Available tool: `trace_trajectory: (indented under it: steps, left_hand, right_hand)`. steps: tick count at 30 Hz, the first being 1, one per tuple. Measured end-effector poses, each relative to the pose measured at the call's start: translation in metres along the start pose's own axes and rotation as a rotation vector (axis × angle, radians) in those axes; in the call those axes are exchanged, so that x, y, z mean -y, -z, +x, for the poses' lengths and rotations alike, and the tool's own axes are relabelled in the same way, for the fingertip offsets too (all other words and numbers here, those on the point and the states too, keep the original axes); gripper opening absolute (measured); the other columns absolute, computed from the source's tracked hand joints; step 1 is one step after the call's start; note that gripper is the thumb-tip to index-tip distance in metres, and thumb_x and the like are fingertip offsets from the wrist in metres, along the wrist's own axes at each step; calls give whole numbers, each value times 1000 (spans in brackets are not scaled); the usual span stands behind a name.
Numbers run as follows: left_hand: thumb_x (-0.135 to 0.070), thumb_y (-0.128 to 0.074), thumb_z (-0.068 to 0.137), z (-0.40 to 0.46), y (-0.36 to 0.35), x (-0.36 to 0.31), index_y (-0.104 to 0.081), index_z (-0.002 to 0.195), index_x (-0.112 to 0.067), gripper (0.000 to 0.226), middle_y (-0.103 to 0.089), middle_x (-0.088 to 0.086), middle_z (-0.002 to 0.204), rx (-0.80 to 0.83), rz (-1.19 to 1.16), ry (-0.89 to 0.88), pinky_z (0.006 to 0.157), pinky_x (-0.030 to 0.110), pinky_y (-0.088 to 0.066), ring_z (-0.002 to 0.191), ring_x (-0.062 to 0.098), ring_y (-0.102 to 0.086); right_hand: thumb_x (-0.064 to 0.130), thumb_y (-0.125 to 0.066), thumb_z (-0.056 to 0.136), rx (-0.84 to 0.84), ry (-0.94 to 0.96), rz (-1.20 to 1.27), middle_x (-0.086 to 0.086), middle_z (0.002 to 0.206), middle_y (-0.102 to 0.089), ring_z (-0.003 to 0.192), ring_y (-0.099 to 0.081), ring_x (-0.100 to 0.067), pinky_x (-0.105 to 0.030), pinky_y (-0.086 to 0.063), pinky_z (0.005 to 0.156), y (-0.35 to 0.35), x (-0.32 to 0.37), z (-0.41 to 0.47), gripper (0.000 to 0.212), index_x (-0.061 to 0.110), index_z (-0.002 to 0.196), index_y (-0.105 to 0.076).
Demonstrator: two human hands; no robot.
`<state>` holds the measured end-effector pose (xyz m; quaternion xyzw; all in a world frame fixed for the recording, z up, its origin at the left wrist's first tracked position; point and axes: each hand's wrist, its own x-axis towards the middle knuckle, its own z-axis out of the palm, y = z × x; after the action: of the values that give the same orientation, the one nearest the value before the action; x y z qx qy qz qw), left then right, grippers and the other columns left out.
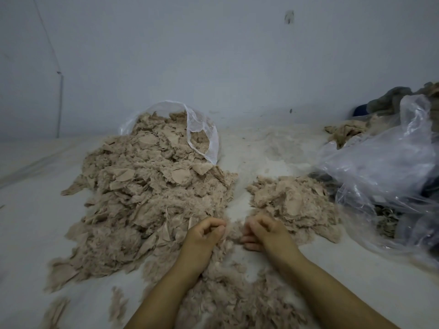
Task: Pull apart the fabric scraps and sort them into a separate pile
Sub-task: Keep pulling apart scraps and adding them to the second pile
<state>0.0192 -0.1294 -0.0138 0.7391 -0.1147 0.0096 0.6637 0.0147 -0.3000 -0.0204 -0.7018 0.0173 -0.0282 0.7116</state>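
Note:
A big heap of beige, fluffy fabric scraps [147, 198] spills from a clear plastic bag [202, 136] across the pale floor. A smaller separate pile of scraps [294, 205] lies to the right of it. More fluffy scraps [228, 298] lie between my forearms. My left hand [204, 236] and my right hand [263, 231] are close together in the gap between the piles, fingers curled, each pinching an end of a small fluffy scrap [234, 230] stretched between them.
A large crumpled clear plastic bag [384, 172] with dark contents fills the right side. Behind it lie beige cloth [346, 131] and grey fabric [389, 98]. A pale wall [213, 55] stands at the back. Loose scraps [55, 312] lie at the lower left.

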Motion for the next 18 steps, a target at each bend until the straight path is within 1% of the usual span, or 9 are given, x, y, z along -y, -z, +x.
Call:
trace_trajectory:
  steps: [1, 3, 5, 8, 9, 11, 14, 16, 18]
  left_hand:
    - [-11, -55, 93, 0, 0, 1, -67, 95, -14, 12, -66, -3, 84, 5, 11, 0, 72, 21, -50, 78, 6, -61]
    - [-9, -55, 92, 1, -1, 2, -66, 94, -16, 12, -63, -1, 85, -3, 26, -5, 68, 17, -49, 74, 1, -59]
    - [-8, -60, 89, 1, -1, 1, -63, 95, -19, 14, -60, 0, 88, -12, -1, 3, 64, 12, -47, 71, -4, -58]
    - [-4, -69, 81, 0, -1, 0, -62, 98, -21, 24, -63, 4, 96, 28, -42, 10, 70, 16, -51, 80, 3, -62]
    - [-1, -71, 79, -1, -2, 0, -62, 98, -21, 29, -64, 4, 95, 49, -35, 1, 71, 16, -51, 80, 3, -63]
    - [1, -75, 73, -3, -3, -1, -61, 99, -23, 38, -64, 4, 96, 73, 4, -17, 72, 16, -51, 81, 2, -63]
    - [-8, -81, 69, -3, -2, -1, -62, 100, -26, 41, -63, -1, 95, 38, 18, -12, 74, 17, -51, 81, 3, -61]
    - [-18, -79, 71, -2, -2, -2, -63, 101, -25, 35, -66, -1, 93, 20, -49, 9, 74, 20, -53, 82, 6, -64]
    - [-15, -73, 78, -2, -2, -2, -66, 98, -21, 22, -71, -1, 92, 17, -76, -24, 73, 20, -54, 85, 9, -67]
  right_hand:
    - [16, -50, 98, 23, -2, -149, -3, 86, -64, 79, -61, -19, -35, -51, 81, 0, -1, 1, 16, 9, 92, -63]
    - [15, -47, 99, -3, 43, -368, 6, 111, -56, 103, -54, -12, -32, -43, 98, 4, -1, 2, 21, 19, 113, -62]
    - [15, -46, 99, -32, 105, -346, 6, 119, -55, 110, -53, -10, -30, -43, 100, 6, 5, 0, 23, 21, 118, -59]
    - [26, -54, 95, 34, 71, -89, -2, 95, -69, 80, -66, -10, -27, -56, 73, 1, 10, -7, 15, 19, 99, -67]
    - [29, -58, 92, 77, 48, -51, -3, 86, -70, 71, -65, -12, -27, -55, 65, -1, 10, -10, 16, 17, 96, -69]
    - [22, -66, 88, 134, 28, -13, -5, 70, -67, 60, -61, -17, -26, -52, 56, -6, 10, -13, 11, 11, 88, -69]
    - [4, -63, 88, 43, 57, 34, -5, 62, -62, 55, -57, -14, -25, -50, 52, -5, 10, -12, 7, 9, 83, -64]
    - [2, -62, 88, 0, 65, 80, -7, 69, -61, 59, -58, -12, -25, -52, 55, -2, 11, -10, 8, 9, 85, -64]
    - [2, -60, 89, 27, 33, 146, -11, 78, -61, 65, -60, -14, -27, -54, 61, -1, 12, -10, 6, 7, 88, -64]
